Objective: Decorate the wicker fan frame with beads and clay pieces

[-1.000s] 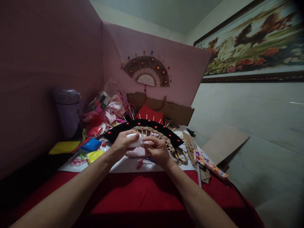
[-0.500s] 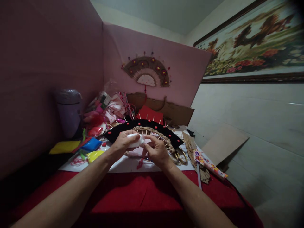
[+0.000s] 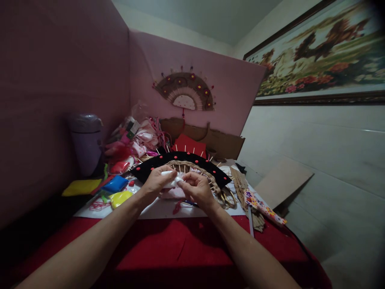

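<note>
My left hand (image 3: 158, 180) is wrapped round a small white packet in clear plastic (image 3: 172, 179), thumb on top. The fingers of my right hand (image 3: 197, 188) pinch the packet's clear plastic end. Both hands are raised in front of a black fan-shaped piece (image 3: 207, 164) with red dots and pale sticks along its edge. A braided straw band (image 3: 192, 164) runs along the fan's inner curve, partly hidden by my hands. Below them, pink material (image 3: 173, 194) shows on the white sheet (image 3: 144, 212).
Blue (image 3: 116, 184) and yellow packets (image 3: 120, 198) lie left, near a purple lidded container (image 3: 87, 146). Gold-handled scissors (image 3: 230, 198), cardboard strips (image 3: 239, 184) and a floral-patterned item (image 3: 264, 208) are right. A decorated fan (image 3: 195, 86) hangs on the pink panel behind.
My right fingers have shifted slightly at the packet's end, and more of the clear plastic now shows between my hands. The view has moved very slightly.
</note>
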The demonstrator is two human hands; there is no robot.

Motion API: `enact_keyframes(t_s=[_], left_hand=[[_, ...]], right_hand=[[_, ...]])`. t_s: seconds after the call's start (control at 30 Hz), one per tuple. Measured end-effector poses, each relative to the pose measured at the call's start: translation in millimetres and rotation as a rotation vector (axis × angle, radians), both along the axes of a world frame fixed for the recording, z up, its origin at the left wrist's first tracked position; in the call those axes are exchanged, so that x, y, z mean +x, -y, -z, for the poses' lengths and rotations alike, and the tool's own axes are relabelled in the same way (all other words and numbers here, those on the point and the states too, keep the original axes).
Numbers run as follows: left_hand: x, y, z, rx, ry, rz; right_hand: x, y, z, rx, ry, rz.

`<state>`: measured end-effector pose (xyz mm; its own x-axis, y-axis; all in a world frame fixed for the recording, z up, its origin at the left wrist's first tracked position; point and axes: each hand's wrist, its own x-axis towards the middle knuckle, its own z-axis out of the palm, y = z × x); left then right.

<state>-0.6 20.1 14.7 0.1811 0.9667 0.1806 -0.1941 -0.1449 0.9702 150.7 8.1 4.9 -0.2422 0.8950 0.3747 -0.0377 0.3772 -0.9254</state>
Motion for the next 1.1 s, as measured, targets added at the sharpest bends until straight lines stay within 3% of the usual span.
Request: enact_keyframes(t_s=[0.13, 0.33, 0.43, 0.63, 0.7, 0.83, 0.9, 1.1], left_hand=[[-2.2, -2.0, 1.3, -0.014, 0.004, 0.000], [-1.1, -2.2, 2.7, 0.006, 0.026, -0.089], [1.6, -0.8, 2.9, 0.012, -0.002, -0.100], [4.0, 0.9, 1.6, 0.035, -0.043, -0.065], [3.3, -0.4, 2.6, 0.031, -0.044, -0.064], [1.7, -3.2, 4.7, 0.018, -0.006, -0.066], [1.4, -3.3, 4.9, -0.004, -0.011, -0.078], [1.2, -1.7, 5.5, -0.096, -0.028, -0.052]], right_hand=[[2.2, -5.1, 5.6, 0.202, 0.116, 0.148], [6.5, -5.8, 6.1, 0.238, 0.395, 0.078], [6.0, -6.1, 5.8, 0.167, 0.373, 0.068], [3.3, -6.9, 0.9, -0.091, 0.061, -0.094], [3.9, -6.0, -0.4, 0.000, 0.076, -0.031], [7.5, -3.4, 0.1, 0.503, 0.339, 0.281], [9.0, -3.0, 1.7, 0.659, 0.439, 0.349], [6.9, -6.1, 9.0, 0.643, 0.416, 0.249]])
